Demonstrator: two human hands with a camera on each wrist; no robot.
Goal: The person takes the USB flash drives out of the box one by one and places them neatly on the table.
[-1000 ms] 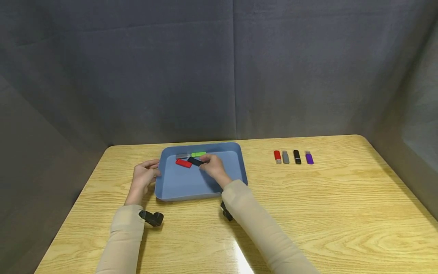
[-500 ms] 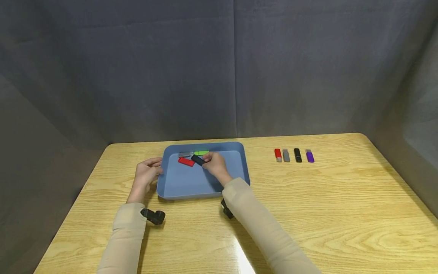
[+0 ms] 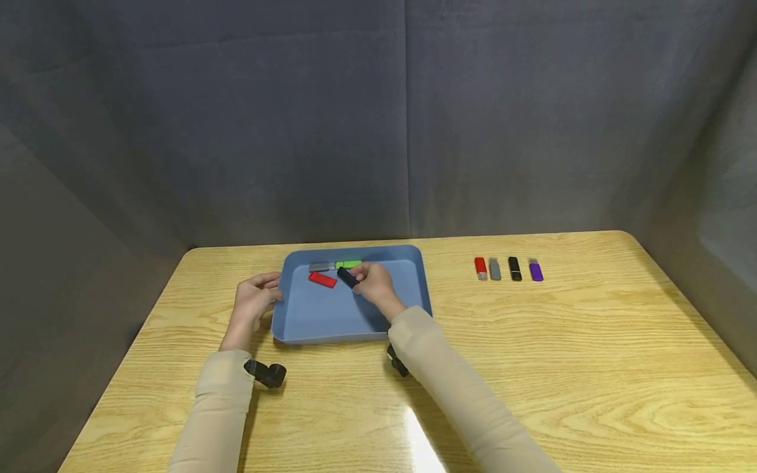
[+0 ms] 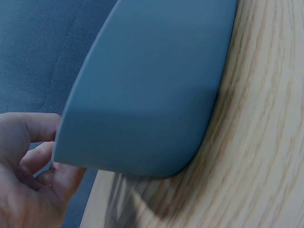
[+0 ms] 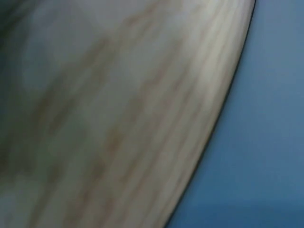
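In the head view, a blue tray [image 3: 331,315] stands at the table's back left. My left hand [image 3: 254,301] grips its left side; the left wrist view has thumb and fingers at the rim [image 4: 59,142]. Over the tray floor, my right hand [image 3: 374,285] pinches a black USB stick [image 3: 347,278] by its near end, the stick tilted toward the back left. A red USB stick [image 3: 322,280] lies left of it. Behind them, a green USB stick [image 3: 349,265] and a grey one [image 3: 321,267] lie end to end along the back wall. The right wrist view misses the hand.
Right of the tray, a row of USB sticks lies on the wooden table [image 3: 562,368]: red [image 3: 480,268], grey [image 3: 495,269], black [image 3: 515,269] and purple [image 3: 535,270]. A dark curtain [image 3: 296,131] hangs behind the table's back edge.
The black USB stick has shifted slightly right, away from the red one, and turned more steeply in my right hand. My left hand keeps its grip on the tray.
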